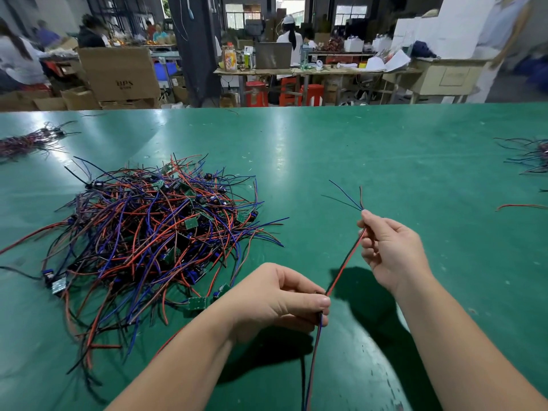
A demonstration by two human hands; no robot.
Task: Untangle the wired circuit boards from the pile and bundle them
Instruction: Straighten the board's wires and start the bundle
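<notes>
Hands of one person hold a thin strand of red, black and blue insulated wires (345, 262) in a straight slanting line above the glossy green table (385, 149). The left hand (284, 301) has its fingers curled round the strand's lower part, with the thumb pressed on it; below this hand the wires hang toward the bottom edge of the view. The right hand (391, 250), higher and farther out, pinches the strand near its upper end, where loose wire tips fan out above the fingers. Whether a board sits inside the left hand cannot be told.

Left of both arms, the tangled pile of red, blue and black wires with small green circuit boards (154, 232) lies on the table. A smaller wire heap (26, 142) rests at the far left, another wire tangle (530, 155) at the right edge, and a single loose red wire (522, 206) nearby.
</notes>
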